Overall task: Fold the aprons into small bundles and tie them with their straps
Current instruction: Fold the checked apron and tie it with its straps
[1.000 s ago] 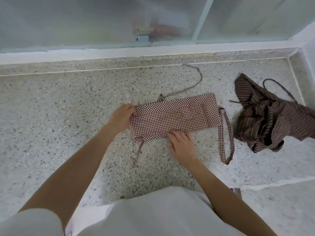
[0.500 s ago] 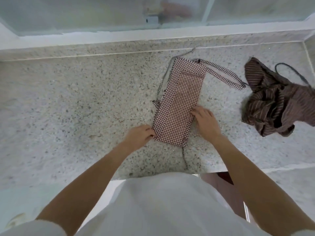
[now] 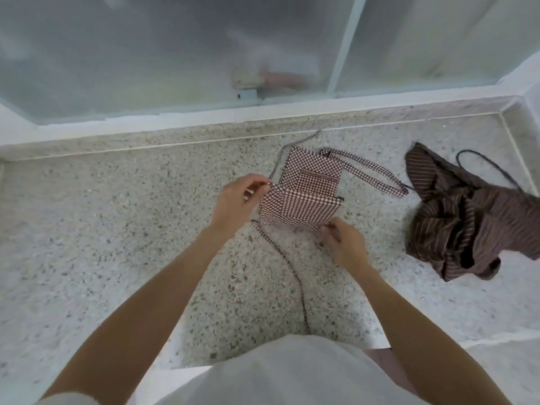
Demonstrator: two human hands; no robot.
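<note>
A brown-and-white checked apron (image 3: pixel 304 197) lies on the speckled stone counter (image 3: pixel 117 229), its near half folded up over the far half. My left hand (image 3: pixel 238 197) pinches the folded flap's left corner. My right hand (image 3: pixel 343 244) pinches the flap's right corner near the counter. A thin checked strap (image 3: pixel 292 273) trails from the apron toward my body. A wider checked strap loop (image 3: pixel 377 176) lies to the apron's right. A second, brown striped apron (image 3: pixel 467 217) sits crumpled at the right.
A frosted glass window (image 3: pixel 175 54) with a white sill runs along the counter's far side. A raised counter rim (image 3: pixel 514 135) closes the right end. The counter's near edge is by my white shirt (image 3: pixel 277 375).
The checked apron was turned from lying crosswise to lying lengthwise, then its near end was lifted and folded up over the far part. Both hands moved from pressing flat to pinching corners.
</note>
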